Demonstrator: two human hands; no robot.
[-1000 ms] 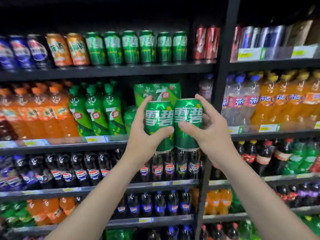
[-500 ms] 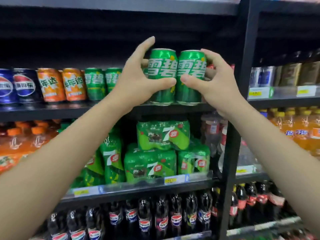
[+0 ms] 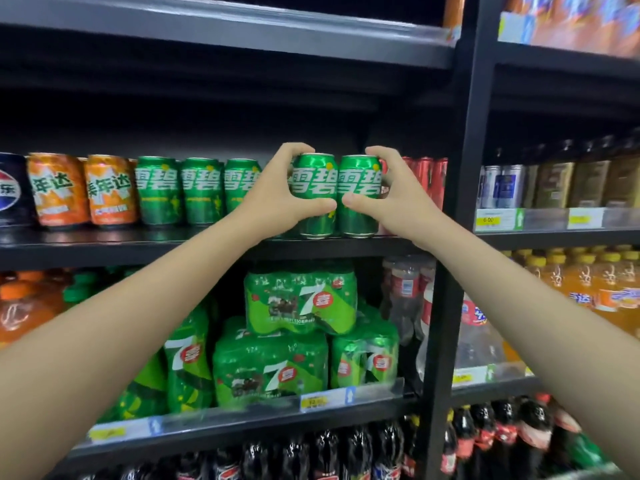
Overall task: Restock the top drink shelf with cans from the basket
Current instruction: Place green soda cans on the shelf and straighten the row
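Two green Sprite cans stand side by side on the front edge of the black can shelf (image 3: 346,245). My left hand (image 3: 277,199) grips the left can (image 3: 313,188), thumb across its front and fingers curled over its top. My right hand (image 3: 391,199) grips the right can (image 3: 358,188) the same way. The cans touch each other and their bases rest on the shelf board. To their left stands a row of three matching green cans (image 3: 201,192). The basket is out of view.
Orange cans (image 3: 83,190) and a dark blue can (image 3: 10,188) stand further left, red cans (image 3: 427,181) right behind my right hand. A black upright post (image 3: 467,168) bounds the bay. Green 7-Up packs (image 3: 301,299) fill the shelf below.
Both hands carried the two cans up from chest height and forward onto the can shelf; now the bases rest on the board. The camera tilted upward.
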